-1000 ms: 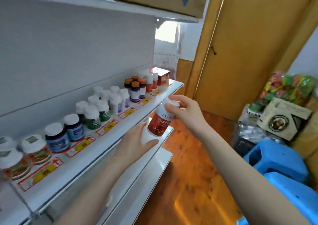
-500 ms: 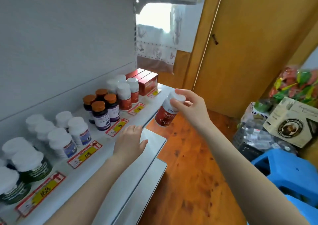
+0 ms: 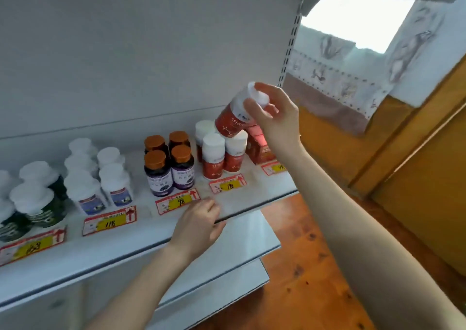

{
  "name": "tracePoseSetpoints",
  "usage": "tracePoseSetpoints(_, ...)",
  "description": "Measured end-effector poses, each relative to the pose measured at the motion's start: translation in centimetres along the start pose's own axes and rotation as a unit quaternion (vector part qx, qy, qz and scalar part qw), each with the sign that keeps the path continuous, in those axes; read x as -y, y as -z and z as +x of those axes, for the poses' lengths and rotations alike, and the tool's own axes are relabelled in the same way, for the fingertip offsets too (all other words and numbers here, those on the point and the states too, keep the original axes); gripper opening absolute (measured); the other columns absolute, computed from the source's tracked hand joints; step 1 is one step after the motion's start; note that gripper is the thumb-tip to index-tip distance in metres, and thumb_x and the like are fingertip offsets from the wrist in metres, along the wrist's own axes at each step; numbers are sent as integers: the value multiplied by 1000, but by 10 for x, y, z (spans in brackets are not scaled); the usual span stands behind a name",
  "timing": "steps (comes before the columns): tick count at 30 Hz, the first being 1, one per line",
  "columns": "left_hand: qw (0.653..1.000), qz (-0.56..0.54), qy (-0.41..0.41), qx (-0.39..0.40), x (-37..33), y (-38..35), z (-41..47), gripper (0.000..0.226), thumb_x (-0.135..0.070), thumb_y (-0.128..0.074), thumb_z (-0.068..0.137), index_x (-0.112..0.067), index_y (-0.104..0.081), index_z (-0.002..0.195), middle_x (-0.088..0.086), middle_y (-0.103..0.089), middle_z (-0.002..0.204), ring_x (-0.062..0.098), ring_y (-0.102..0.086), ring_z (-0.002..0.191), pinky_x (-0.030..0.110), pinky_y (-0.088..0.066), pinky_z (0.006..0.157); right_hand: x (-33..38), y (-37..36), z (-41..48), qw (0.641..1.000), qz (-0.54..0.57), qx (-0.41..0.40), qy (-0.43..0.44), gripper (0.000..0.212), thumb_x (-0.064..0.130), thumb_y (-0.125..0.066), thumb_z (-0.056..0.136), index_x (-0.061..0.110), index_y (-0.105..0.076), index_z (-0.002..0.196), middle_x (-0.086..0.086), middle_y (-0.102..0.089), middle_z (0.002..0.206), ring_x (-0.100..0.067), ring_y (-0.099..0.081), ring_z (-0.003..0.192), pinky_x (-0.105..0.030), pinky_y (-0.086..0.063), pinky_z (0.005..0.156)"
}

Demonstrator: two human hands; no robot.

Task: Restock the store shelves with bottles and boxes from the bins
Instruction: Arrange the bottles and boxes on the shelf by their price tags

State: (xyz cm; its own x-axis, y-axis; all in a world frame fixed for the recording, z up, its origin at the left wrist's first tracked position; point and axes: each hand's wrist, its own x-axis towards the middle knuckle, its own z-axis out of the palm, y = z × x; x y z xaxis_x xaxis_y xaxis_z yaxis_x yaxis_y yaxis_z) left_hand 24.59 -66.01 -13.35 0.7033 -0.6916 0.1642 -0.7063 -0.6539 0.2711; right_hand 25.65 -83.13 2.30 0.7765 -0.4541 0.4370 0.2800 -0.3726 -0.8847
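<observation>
A: Nearest first. What's low down?
B: Two lower shelves jut out underneath, with the wooden floor beside them. Above those, the left hand rests on the front lip of the stocked shelf. Fingers loosely bent, nothing in it.

A: Anything by that hand?
B: A price tag marked 98, just beyond the fingertips. More tags run along the lip on either side.

A: Stock behind the tags?
B: From the left: dark green bottles with white caps, then blue-labelled bottles, then four purple bottles with orange caps. After those, a red-labelled cluster stands upright, packed tight.

A: The other hand?
B: The right hand is raised over that cluster, well apart from the left. Thumb and fingers pinch the white cap of the held bottle, which also has a red label. It is tilted, base pointing down and left. Whether the base touches the caps below, I cannot tell.

A: Further back?
B: Red boxes sit at the shelf's right end, partly hidden by the wrist. The grey back panel is behind everything. Past the upright, a patterned curtain hangs below a bright window, and a wooden door is to the right.
</observation>
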Motion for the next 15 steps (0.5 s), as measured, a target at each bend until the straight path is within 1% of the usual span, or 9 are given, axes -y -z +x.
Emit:
tracePoseSetpoints(2, 999, -7, 18, 26, -1, 1, 0, 38, -40, -43, 77, -8, -65, 76, 6, -64, 79, 24, -62, 73, 23, -40, 69, -6, -13, 18, 1000, 16, 22, 14, 30, 15, -64, 86, 14, -59, 115, 8, -58, 102, 5, -58, 81, -9, -48, 73)
tracePoseSetpoints(3, 999, -6, 25, 36, -3, 3, 0, 40, -41, -42, 77, -9, -66, 77, 6, -65, 82, 24, -63, 75, 25, -46, 70, -9, -19, 27, 999, 17, 33, 25, 30, 15, -64, 86, 14, -59, 115, 10, -58, 103, 5, -57, 83, -9, -48, 75)
tracePoseSetpoints(4, 999, -3, 30, 41, -5, 5, -1, 41, -42, -42, 77, -10, -67, 79, 5, -67, 84, 23, -64, 77, 22, -50, 67, -13, -26, 36, 998, 20, 45, 35, 30, 15, -64, 86, 14, -59, 115, 9, -58, 104, 2, -57, 85, -11, -48, 77)
tracePoseSetpoints(7, 999, 7, 37, 30, -9, 11, 0, 41, -43, -42, 75, -13, -70, 79, 1, -69, 84, 18, -67, 76, 19, -52, 64, -26, -47, 64, 995, 15, 86, 53, 34, 15, -63, 84, 11, -58, 118, -5, -60, 114, -17, -59, 100, -24, -50, 87)
tracePoseSetpoints(9, 998, -7, 42, 37, -12, 12, 1, 37, -40, -48, 75, -11, -70, 80, 3, -69, 87, 21, -67, 78, 21, -53, 65, -36, -60, 83, 992, -20, 114, 53, 36, 16, -62, 84, 13, -57, 120, -10, -60, 117, -22, -57, 100, -28, -48, 88)
tracePoseSetpoints(10, 998, -17, 47, 43, -13, 12, 2, 34, -37, -53, 76, -8, -70, 85, 6, -68, 93, 24, -66, 84, 24, -53, 71, -40, -66, 91, 989, -42, 130, 49, 37, 17, -62, 84, 15, -57, 120, -10, -60, 117, -21, -56, 96, -28, -47, 88)
tracePoseSetpoints(11, 997, -30, 56, 40, -14, 12, 3, 32, -32, -57, 80, -5, -68, 93, 10, -66, 103, 27, -63, 94, 26, -50, 80, -45, -72, 98, 986, -64, 149, 45, 38, 18, -61, 84, 16, -56, 121, -11, -60, 117, -19, -55, 93, -27, -45, 87)
tracePoseSetpoints(13, 997, -28, 72, 29, -15, 9, 6, 34, -27, -58, 87, -4, -62, 111, 10, -55, 124, 25, -50, 115, 27, -38, 96, -53, -81, 107, 976, -103, 188, 43, 39, 18, -61, 85, 15, -55, 123, -10, -59, 119, -17, -53, 92, -24, -43, 85)
tracePoseSetpoints(15, 996, -23, 84, 34, -15, 7, 7, 37, -28, -56, 90, -6, -57, 120, 7, -49, 133, 22, -42, 123, 26, -32, 102, -61, -88, 113, 963, -138, 229, 40, 39, 16, -61, 85, 13, -54, 124, -7, -57, 122, -19, -53, 98, -22, -40, 83)
